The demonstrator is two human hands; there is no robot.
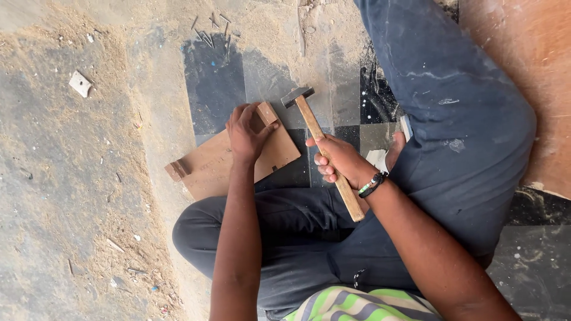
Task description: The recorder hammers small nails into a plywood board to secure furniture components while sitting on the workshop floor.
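Note:
My left hand (247, 132) presses down on a flat brown wooden board (217, 161) lying on the floor, fingers beside a small wooden block (266, 112) at its far corner. A second small block (177, 169) sits at the board's left corner. My right hand (338, 159) grips the wooden handle of a hammer (324, 145); its dark metal head (297, 96) hovers just right of the first block. I sit cross-legged in dark blue trousers (452, 119).
Several loose nails (209, 30) lie on the floor beyond the board. A small white scrap (79, 83) lies at the far left. Sawdust covers the dark tiled floor. A brown wooden panel (529, 71) fills the right side.

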